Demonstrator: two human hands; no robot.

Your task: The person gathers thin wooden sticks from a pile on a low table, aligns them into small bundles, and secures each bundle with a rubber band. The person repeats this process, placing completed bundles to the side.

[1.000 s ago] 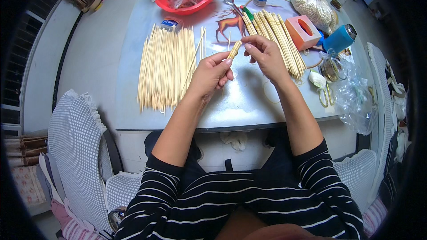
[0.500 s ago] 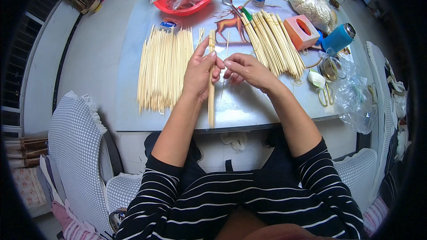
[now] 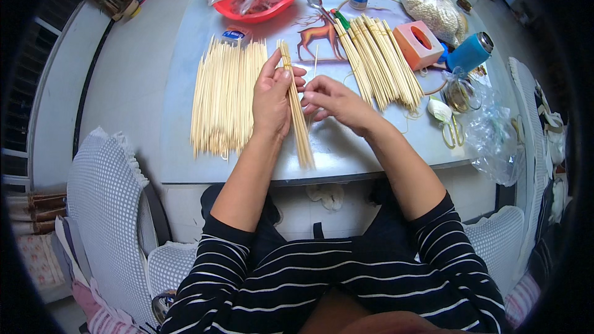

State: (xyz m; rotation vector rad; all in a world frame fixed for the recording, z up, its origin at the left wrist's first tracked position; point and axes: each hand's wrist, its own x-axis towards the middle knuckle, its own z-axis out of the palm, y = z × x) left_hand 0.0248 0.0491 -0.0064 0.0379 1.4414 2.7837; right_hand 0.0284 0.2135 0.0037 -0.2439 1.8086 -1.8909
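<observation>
head view, stick bundle (image 3: 298, 117) held in left hand (image 3: 271, 100), right hand (image 3: 337, 102) half-curled just beside

Head view: the left fisheye of a head-worn pair looks steeply down and forward at close range, over the wearer's striped top (image 3: 371, 266), onto the left hand (image 3: 270, 102) and right hand (image 3: 337, 104), the near edge of the table (image 3: 340, 154) crossing below mid-frame, its far edge at the top.
</observation>
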